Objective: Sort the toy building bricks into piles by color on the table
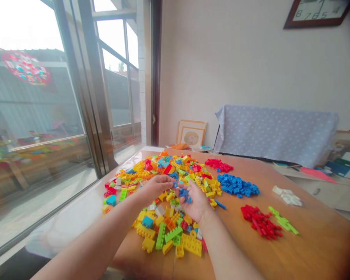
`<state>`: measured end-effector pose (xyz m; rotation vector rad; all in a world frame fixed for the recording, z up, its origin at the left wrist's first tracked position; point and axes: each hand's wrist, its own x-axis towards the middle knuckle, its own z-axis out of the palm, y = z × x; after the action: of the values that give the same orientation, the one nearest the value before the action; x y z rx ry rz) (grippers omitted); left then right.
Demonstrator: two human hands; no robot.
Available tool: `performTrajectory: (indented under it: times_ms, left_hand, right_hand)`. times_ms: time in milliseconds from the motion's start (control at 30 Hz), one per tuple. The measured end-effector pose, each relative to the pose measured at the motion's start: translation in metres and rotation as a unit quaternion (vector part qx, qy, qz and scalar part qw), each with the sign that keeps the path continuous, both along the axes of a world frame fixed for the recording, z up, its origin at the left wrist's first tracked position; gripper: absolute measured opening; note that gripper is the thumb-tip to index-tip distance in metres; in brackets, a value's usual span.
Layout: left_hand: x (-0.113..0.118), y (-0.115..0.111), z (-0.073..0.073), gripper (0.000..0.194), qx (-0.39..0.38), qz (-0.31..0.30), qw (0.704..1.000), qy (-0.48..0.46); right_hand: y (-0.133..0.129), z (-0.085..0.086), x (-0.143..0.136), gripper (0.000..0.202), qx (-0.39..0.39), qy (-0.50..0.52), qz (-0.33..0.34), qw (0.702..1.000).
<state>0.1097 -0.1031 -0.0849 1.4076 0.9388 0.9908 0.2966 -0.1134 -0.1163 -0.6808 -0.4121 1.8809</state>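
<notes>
Both of my hands are over a large heap of mixed toy building bricks (169,223) in yellow, green, orange, red and blue. My left hand (160,184) pinches a small blue piece (175,185) between thumb and fingertips. Close beside it, my right hand (196,202) is turned palm up with its fingers curled, cupping several small blue bricks (184,194). The fingers hide part of these pieces. To the right of my hands lies a sorted pile of blue bricks (237,186).
Farther right on the wooden table (317,241) are a red pile (261,221), light green pieces (284,221) and white pieces (287,195). Another red pile (219,165) lies at the back. A glass window (41,109) borders the left side; a cloth-draped object (277,132) stands behind.
</notes>
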Motion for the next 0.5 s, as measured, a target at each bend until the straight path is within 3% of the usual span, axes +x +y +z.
performTrajectory:
  times_ms: [133, 300, 400, 500]
  left_hand:
    - [0.018, -0.001, -0.001, 0.029, 0.037, -0.003, 0.999, 0.036]
    - [0.032, 0.004, -0.004, 0.034, 0.072, 0.023, 0.997, 0.026]
    - [0.029, 0.007, -0.002, 0.036, 0.119, 0.108, 0.987, 0.029]
    - [0.021, 0.011, -0.004, 0.036, 0.188, 0.213, 0.958, 0.025]
  right_hand:
    - [-0.001, 0.003, 0.0, 0.025, -0.008, 0.0, 0.029, 1.0]
    - [0.002, 0.002, 0.001, 0.022, -0.006, 0.018, 0.009, 1.0]
    - [0.004, 0.001, 0.002, 0.019, -0.015, 0.024, -0.002, 1.0]
    - [0.007, 0.001, 0.005, 0.012, -0.021, 0.025, -0.019, 0.999]
